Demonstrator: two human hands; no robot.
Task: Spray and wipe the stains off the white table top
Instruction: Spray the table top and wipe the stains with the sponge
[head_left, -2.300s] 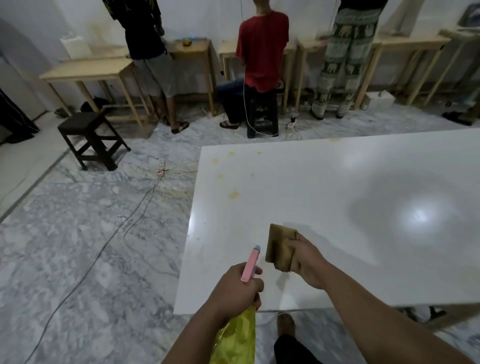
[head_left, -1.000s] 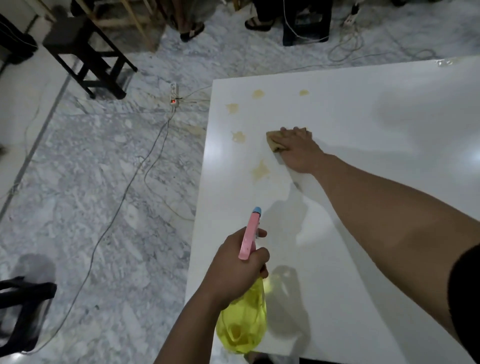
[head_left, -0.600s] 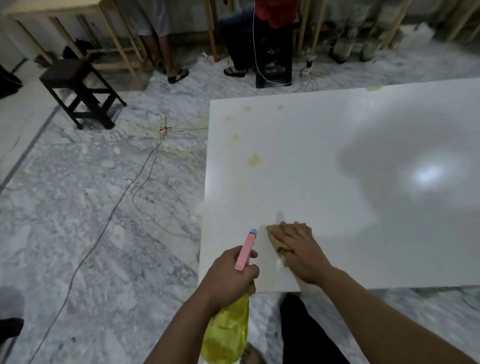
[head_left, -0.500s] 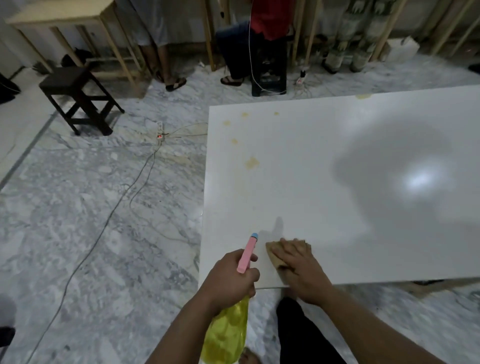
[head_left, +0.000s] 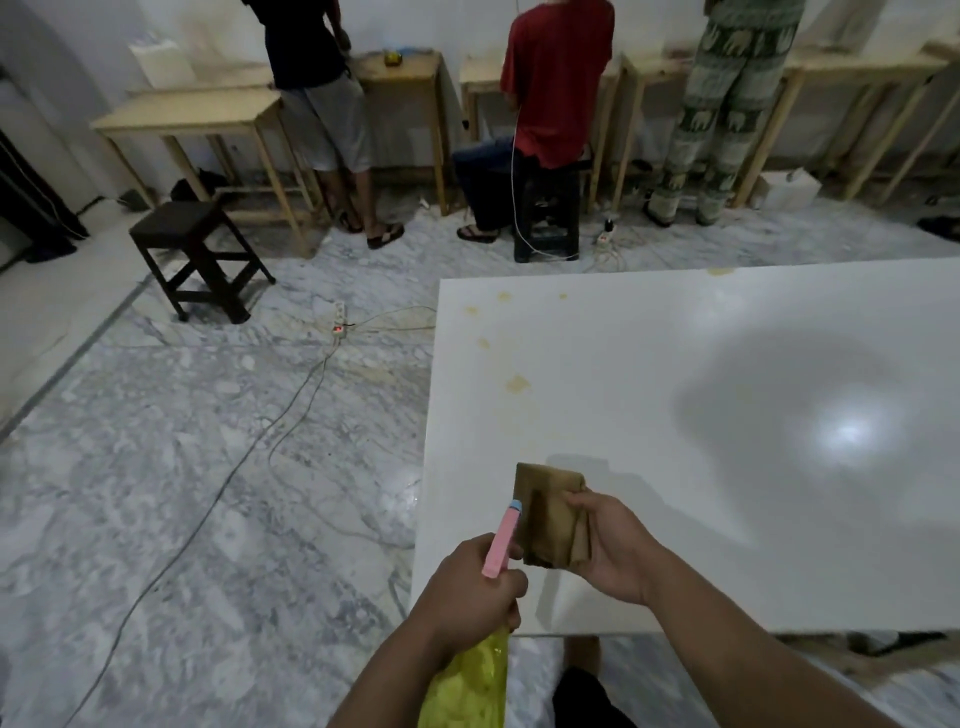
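Observation:
The white table top (head_left: 675, 364) fills the right half of the view. Several yellowish stains mark its far left part, the largest stain (head_left: 517, 384) nearest me and smaller ones (head_left: 484, 343) beyond. My left hand (head_left: 467, 592) grips a spray bottle (head_left: 470, 680) with a yellow body and a pink trigger head tipped in blue, held over the table's near left corner. My right hand (head_left: 613, 551) holds a folded brown cloth (head_left: 550, 514) lifted off the table surface, just right of the nozzle.
A marble floor lies to the left with a cable and power strip (head_left: 338, 319). A dark stool (head_left: 197, 254) stands at the back left. Three people (head_left: 556, 88) stand or sit at wooden benches (head_left: 197, 114) along the far wall.
My right hand pulled the cloth back from the far stains to the near edge, then lifted it off the table. The left hand kept the bottle in place.

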